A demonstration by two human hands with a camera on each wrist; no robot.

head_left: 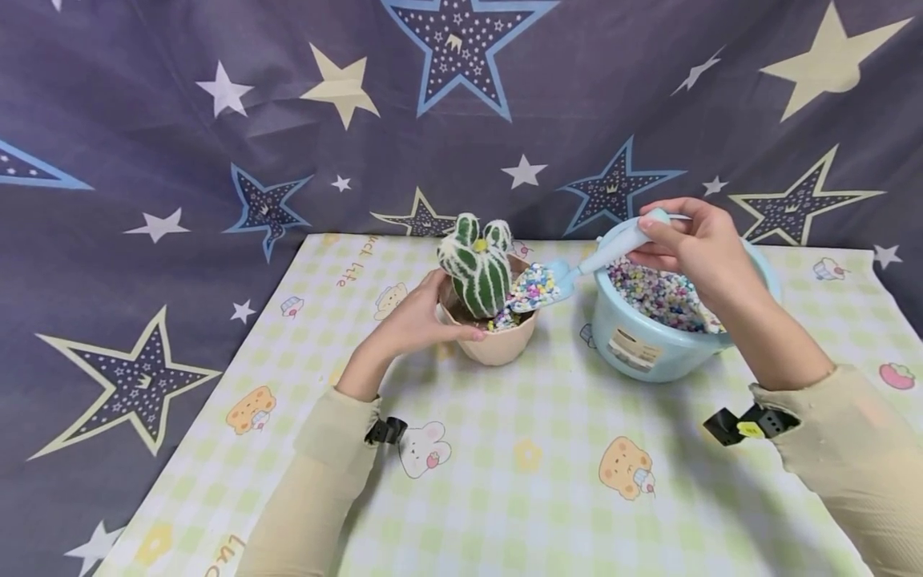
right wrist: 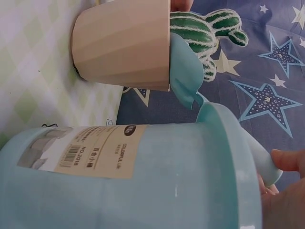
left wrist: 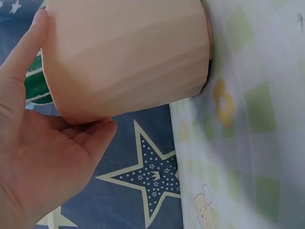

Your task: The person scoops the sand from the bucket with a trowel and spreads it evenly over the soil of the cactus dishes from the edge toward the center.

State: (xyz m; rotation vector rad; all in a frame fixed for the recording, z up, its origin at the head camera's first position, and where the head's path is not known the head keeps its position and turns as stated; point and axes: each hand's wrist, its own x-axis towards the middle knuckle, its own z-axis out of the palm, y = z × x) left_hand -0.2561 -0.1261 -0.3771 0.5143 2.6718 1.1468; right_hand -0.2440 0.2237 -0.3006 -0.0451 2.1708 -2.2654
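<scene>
A green toy-like cactus with white fuzzy ridges stands in a peach flowerpot, with some coloured pebbles at its base. My left hand holds the pot by its left rim, thumb along the near side and fingers round the far side. In my right hand is the handle of a light blue scoop. Coloured pebbles fill the scoop's blade, which tilts down over the pot's right rim beside the cactus. In the right wrist view, the scoop's underside overlaps the pot's rim.
A light blue bucket holding more coloured pebbles stands right of the pot, beneath my right hand. A checked cloth with cartoon prints covers the table. Behind its back edge hangs a dark star-patterned curtain.
</scene>
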